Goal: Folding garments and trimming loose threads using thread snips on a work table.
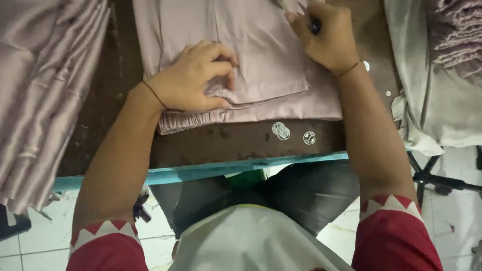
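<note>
A dark brown tabletop with a light blue near edge carries the work area. Three round white buttons lie near its front edge, two touching and one just to the right. A stack of pale mauve fabric hangs at the left. Grey-white cloth drapes at the right. White floor tiles show below, with a black chair base at the right.

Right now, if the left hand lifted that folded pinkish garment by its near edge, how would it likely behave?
The garment would probably flop and unfold, since it is thin, smooth cloth lying in loose layers. It looks light for its size. The left hand presses it flat, and its sheen hints it may slide on the dark table. The gathered waistband would likely stretch.
</note>
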